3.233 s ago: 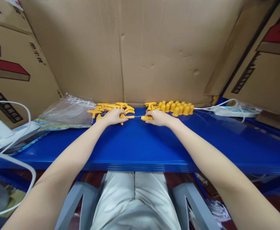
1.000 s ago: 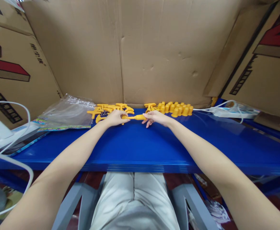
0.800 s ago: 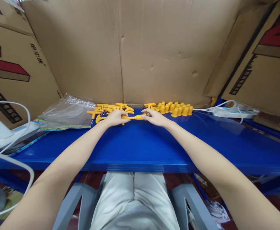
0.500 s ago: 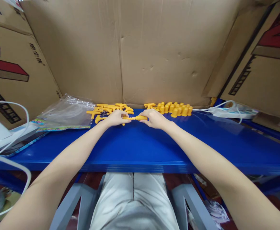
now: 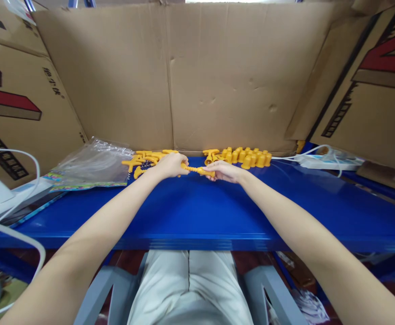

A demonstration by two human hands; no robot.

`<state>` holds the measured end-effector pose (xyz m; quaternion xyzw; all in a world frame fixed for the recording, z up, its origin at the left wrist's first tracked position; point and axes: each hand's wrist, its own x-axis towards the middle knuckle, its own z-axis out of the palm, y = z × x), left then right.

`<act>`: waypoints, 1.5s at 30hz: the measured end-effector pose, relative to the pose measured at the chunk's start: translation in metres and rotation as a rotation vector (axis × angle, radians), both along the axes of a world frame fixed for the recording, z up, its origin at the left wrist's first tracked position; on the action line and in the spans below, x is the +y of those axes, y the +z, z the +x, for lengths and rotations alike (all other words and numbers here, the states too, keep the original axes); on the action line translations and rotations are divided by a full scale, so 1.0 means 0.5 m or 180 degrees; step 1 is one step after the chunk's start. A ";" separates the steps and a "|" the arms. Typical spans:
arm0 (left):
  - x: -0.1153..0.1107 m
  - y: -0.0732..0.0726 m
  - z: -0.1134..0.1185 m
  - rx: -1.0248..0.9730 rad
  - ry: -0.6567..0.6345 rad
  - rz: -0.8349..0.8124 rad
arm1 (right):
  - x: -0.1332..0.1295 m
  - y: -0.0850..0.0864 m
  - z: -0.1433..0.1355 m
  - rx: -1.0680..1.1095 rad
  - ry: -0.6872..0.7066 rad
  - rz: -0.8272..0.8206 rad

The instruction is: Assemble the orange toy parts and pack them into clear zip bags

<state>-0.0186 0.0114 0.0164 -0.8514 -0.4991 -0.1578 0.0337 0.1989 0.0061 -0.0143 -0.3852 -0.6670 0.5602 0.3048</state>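
"what's in the fingers?"
"left hand (image 5: 173,166) pinches one end of a yellow twisted piece (image 5: 194,169); right hand (image 5: 225,171) grips the other."
"where's that?"
"over the desk (image 5: 197,212), near the middle of its back edge."
"and farther out?"
"along that edge, yellow handles (image 5: 153,159) left, yellow cups (image 5: 248,161) right; clear bags (image 5: 92,168) toward the back left corner."

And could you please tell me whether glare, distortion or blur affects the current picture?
Head view: bright glints on the clear plastic bags; head view: wide-angle stretch in the forearms; head view: fine detail too soft to read on the held yellow piece.
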 end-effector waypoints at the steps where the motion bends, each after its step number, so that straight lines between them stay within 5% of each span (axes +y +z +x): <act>1: 0.004 0.002 0.001 0.0018 -0.0011 -0.0076 | 0.000 -0.001 -0.001 -0.0002 -0.0023 -0.0039; 5: 0.014 0.005 0.000 -0.0057 0.0029 -0.0386 | 0.004 -0.007 -0.005 -0.0215 -0.0327 0.0469; 11: 0.019 -0.002 -0.007 -0.0414 -0.0041 -0.0393 | 0.020 -0.011 -0.002 -0.1347 -0.0609 0.2642; 16: 0.016 -0.006 -0.013 -0.0620 -0.0109 -0.0437 | 0.012 0.001 -0.007 -0.2302 -0.0410 0.3562; 22: 0.007 0.000 -0.013 -0.0703 0.0061 -0.0527 | -0.009 0.013 -0.014 -0.2891 -0.0422 0.3759; 45: -0.011 -0.015 -0.021 -0.1075 -0.0188 -0.0425 | -0.016 0.011 -0.010 -0.2756 -0.0372 0.3804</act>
